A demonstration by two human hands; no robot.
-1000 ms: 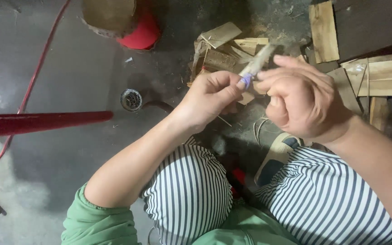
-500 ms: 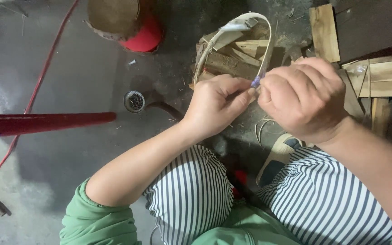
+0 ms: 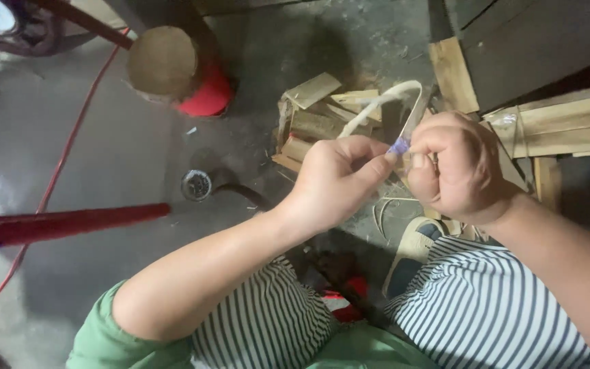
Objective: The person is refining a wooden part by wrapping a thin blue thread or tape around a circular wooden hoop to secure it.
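A thin pale strip (image 3: 384, 98) is bent into a loop, and both its ends meet between my hands. My left hand (image 3: 332, 181) pinches the strip where a small blue-purple band (image 3: 399, 145) wraps it. My right hand (image 3: 455, 164) is closed around the same spot from the right, fingertips touching the left hand's. The loop arches away from me over a pile of cut wooden pieces (image 3: 312, 116) on the grey floor. My knees in striped trousers (image 3: 472, 307) are below.
A round wooden block on a red base (image 3: 172, 68) stands at the upper left. A red bar (image 3: 69, 222) and a red cable (image 3: 63, 157) cross the left side. A small round tin (image 3: 196, 184) lies on the floor. Wooden slats (image 3: 548, 123) lie at the right, a shoe (image 3: 411, 253) below.
The strip, first held as a short straight piece, has been bent into a loop. Both hands shifted slightly and stay pinched together at the band.
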